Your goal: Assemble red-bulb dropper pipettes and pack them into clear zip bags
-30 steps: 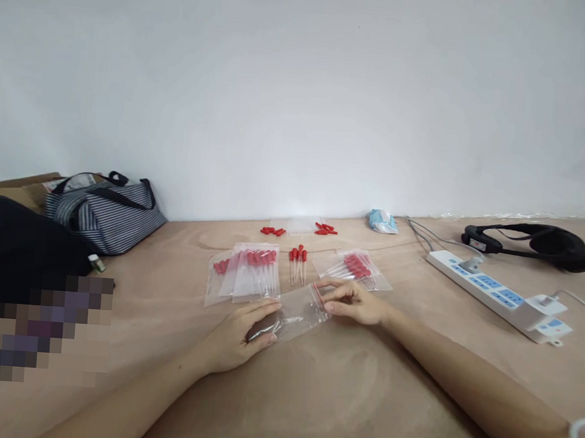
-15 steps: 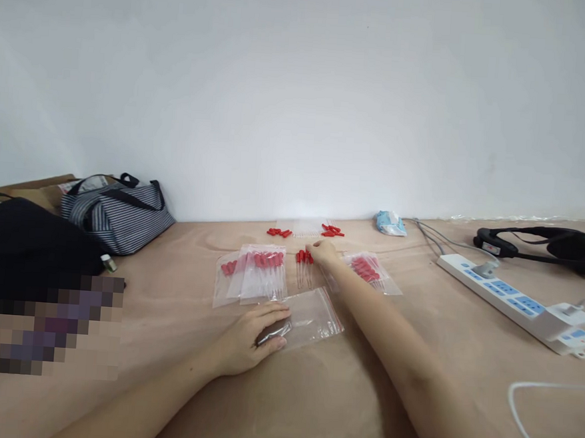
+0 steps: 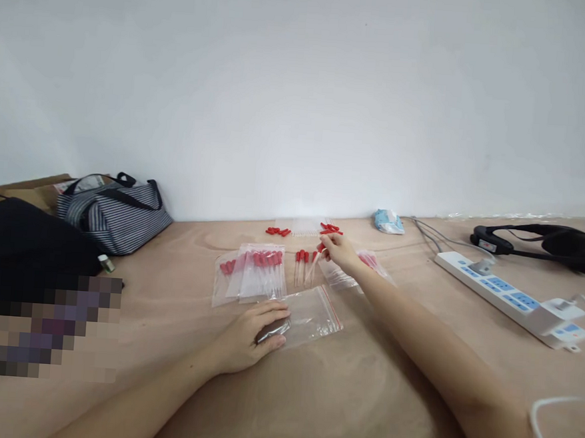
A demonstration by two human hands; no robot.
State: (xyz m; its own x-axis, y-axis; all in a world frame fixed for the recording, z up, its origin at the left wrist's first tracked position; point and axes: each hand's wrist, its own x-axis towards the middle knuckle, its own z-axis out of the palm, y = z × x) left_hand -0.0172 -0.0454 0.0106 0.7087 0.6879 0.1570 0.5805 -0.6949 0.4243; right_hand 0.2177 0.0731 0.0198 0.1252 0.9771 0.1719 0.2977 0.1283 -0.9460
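My left hand (image 3: 255,336) holds down one end of a clear zip bag (image 3: 313,317), its thumb and fingers around a bulge in the plastic. My right hand (image 3: 339,250) is closed in a pinch on a red-bulbed dropper (image 3: 315,261), whose thin clear tube slants down to the left. Just beside it, several loose droppers (image 3: 302,256) lie in a row, bulbs away from me. Left of them lie overlapping zip bags (image 3: 263,280) with red-bulbed droppers inside. Another filled bag (image 3: 336,275) is partly hidden under my right hand and forearm.
At the back lie red bulbs (image 3: 277,231) and more red bulbs (image 3: 330,228) by a clear sheet of thin tubes (image 3: 306,226). A blue-white packet (image 3: 388,221), power strip (image 3: 498,287) and black headset (image 3: 546,243) are right. Left stand a striped bag (image 3: 122,217) and small bottle (image 3: 106,263).
My right hand has moved a little right and lifted one dropper from the row, tilting it. My left hand stays on the clear bag. The view has shifted slightly.
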